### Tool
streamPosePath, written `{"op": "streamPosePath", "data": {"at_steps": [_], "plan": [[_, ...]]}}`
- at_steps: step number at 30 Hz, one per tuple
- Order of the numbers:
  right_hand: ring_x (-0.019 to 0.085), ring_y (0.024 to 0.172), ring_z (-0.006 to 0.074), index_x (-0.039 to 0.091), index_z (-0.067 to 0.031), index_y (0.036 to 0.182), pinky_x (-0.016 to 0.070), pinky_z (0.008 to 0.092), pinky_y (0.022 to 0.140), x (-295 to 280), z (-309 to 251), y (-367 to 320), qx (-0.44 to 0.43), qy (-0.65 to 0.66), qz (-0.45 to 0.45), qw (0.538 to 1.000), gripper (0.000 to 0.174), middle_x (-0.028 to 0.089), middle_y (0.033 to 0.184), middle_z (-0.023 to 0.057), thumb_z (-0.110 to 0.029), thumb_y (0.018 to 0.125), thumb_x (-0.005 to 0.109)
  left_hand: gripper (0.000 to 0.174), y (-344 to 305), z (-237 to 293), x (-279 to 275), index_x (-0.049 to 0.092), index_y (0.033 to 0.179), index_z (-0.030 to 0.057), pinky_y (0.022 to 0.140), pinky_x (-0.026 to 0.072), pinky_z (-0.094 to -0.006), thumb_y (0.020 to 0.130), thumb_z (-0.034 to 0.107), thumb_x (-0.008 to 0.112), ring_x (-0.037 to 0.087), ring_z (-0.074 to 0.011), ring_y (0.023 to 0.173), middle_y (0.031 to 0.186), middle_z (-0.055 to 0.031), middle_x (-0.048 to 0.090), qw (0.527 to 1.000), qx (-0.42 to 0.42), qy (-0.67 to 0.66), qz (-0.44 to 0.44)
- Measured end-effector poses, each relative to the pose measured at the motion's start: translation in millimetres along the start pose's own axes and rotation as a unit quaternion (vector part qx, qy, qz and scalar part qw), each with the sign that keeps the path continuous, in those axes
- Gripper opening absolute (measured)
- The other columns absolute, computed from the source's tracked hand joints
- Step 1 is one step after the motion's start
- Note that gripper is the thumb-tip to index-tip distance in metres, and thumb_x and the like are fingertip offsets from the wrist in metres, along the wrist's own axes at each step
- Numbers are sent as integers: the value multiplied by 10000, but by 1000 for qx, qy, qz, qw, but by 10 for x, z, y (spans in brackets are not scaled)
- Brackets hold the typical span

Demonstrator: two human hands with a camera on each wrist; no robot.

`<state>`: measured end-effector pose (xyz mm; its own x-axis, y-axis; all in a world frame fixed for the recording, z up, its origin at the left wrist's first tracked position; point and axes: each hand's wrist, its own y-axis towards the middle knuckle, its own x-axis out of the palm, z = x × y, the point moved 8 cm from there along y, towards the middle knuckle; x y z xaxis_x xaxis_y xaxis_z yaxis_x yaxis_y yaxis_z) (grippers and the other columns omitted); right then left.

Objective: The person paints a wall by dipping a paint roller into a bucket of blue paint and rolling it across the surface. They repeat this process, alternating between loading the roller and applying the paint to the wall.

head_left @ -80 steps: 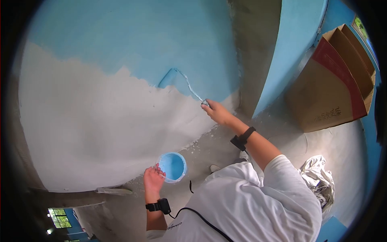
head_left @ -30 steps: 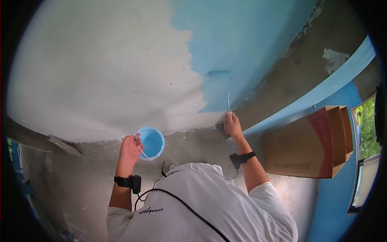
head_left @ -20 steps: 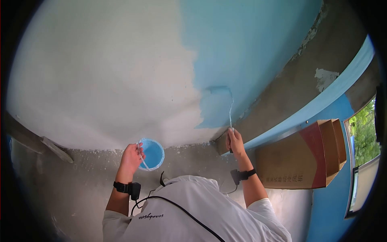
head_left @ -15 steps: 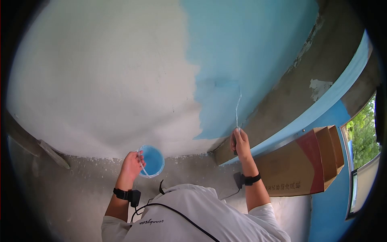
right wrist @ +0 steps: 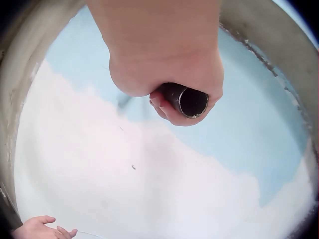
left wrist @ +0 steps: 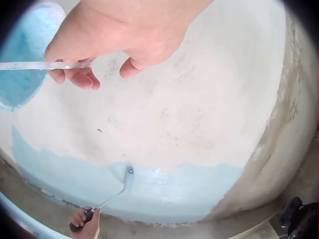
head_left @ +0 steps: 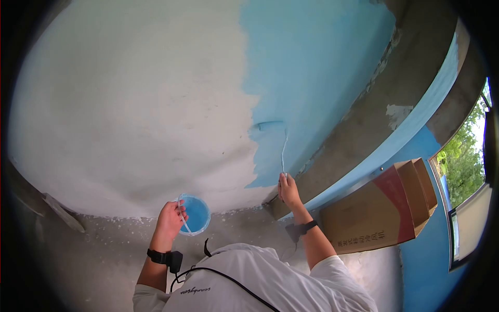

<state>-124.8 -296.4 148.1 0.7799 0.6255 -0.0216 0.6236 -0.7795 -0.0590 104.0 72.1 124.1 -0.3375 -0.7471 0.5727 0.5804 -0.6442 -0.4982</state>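
Note:
In the head view my right hand (head_left: 289,191) grips a paint roller, its fingers curled round the black handle (right wrist: 192,103) seen end-on in the right wrist view. The small roller head (head_left: 271,125) lies against the wall near the ragged left edge of the light-blue paint (head_left: 312,67). Bare white wall (head_left: 156,104) spreads to the left of it. My left hand (head_left: 170,221) holds a bucket (head_left: 209,214) by its thin white bail handle (left wrist: 30,65). Blue paint coats the inside of the bucket, which hangs close to the wall's foot.
A tall cardboard box (head_left: 358,210) stands at the right, beside a window (head_left: 460,177). A bare brown strip (head_left: 384,99) borders the blue area. Near the wall's foot at left lies a board (head_left: 63,212). A black cable (head_left: 228,278) crosses the white shirt.
The view has turned toward the wall's right corner since the oldest frame. Over the last half second the roller has moved left toward the paint's edge; the left hand keeps holding the bucket.

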Motion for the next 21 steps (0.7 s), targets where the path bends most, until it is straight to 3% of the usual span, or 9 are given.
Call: {"op": "streamPosePath", "data": {"at_steps": [4, 11, 14, 15, 16, 17, 19, 21], "plan": [[376, 393, 92, 412, -103, 806, 315, 255, 353, -53, 377, -95, 69, 16, -8, 997, 373, 393, 559, -18, -393, 1040, 425, 330, 9, -45, -13, 576, 1109, 38, 787, 441, -337, 884, 279, 570, 512, -174, 792, 866, -47, 564, 1000, -15, 9, -14], [385, 395, 102, 426, -103, 749, 350, 256, 386, -33, 440, -469, 97, 20, -32, 995, 411, 425, 563, -14, -395, 1037, 437, 330, 88, -74, -145, 580, 1125, 39, 809, 459, -354, 872, 251, 590, 535, -189, 826, 891, -48, 576, 998, -41, 30, -42], [476, 458, 139, 479, -58, 748, 408, 285, 455, 90, 401, -799, 97, -80, -59, 990, 415, 490, 585, 35, -384, 1004, 516, 331, 7, -54, -132, 572, 1152, 44, 811, 464, -353, 891, 247, 589, 544, -190, 844, 905, -54, 586, 997, -51, 40, -47], [542, 534, 204, 534, -34, 804, 447, 331, 528, 158, 175, -989, 56, -247, -59, 966, 372, 548, 639, 82, -369, 962, 573, 351, -27, -28, -109, 556, 1176, 38, 824, 465, -350, 902, 256, 581, 549, -185, 853, 914, -59, 591, 996, -45, 54, -58], [609, 609, 269, 590, -10, 860, 486, 378, 602, 244, -18, -1137, 13, -406, -60, 912, 351, 607, 692, 129, -354, 920, 630, 370, -54, -2, -87, 540, 1199, 33, 837, 466, -347, 912, 265, 573, 555, -181, 862, 922, -64, 596, 995, -38, 68, -69], [609, 609, 269, 590, -10, 860, 486, 378, 602, 312, -58, -1250, 18, -409, -60, 910, 351, 607, 692, 129, -354, 920, 630, 370, -82, 2, -95, 540, 1199, 33, 837, 466, -347, 912, 265, 573, 555, -181, 862, 922, -64, 596, 995, -43, 66, -69], [646, 765, 345, 638, -14, 999, 495, 419, 716, 456, -122, -1490, 3, -402, -87, 911, 339, 654, 810, 173, -317, 852, 679, 369, -115, 6, -62, 522, 1218, 23, 835, 463, -349, 927, 249, 544, 549, -173, 856, 911, -59, 586, 990, -37, 96, -98], [647, 772, 365, 649, -23, 1014, 499, 424, 712, 601, -190, -1657, 14, -420, -112, 900, 330, 662, 829, 187, -310, 854, 678, 365, -73, -60, -102, 519, 1220, 19, 819, 455, -338, 933, 244, 524, 537, -152, 838, 873, -39, 567, 986, -34, 112, -122]]}}
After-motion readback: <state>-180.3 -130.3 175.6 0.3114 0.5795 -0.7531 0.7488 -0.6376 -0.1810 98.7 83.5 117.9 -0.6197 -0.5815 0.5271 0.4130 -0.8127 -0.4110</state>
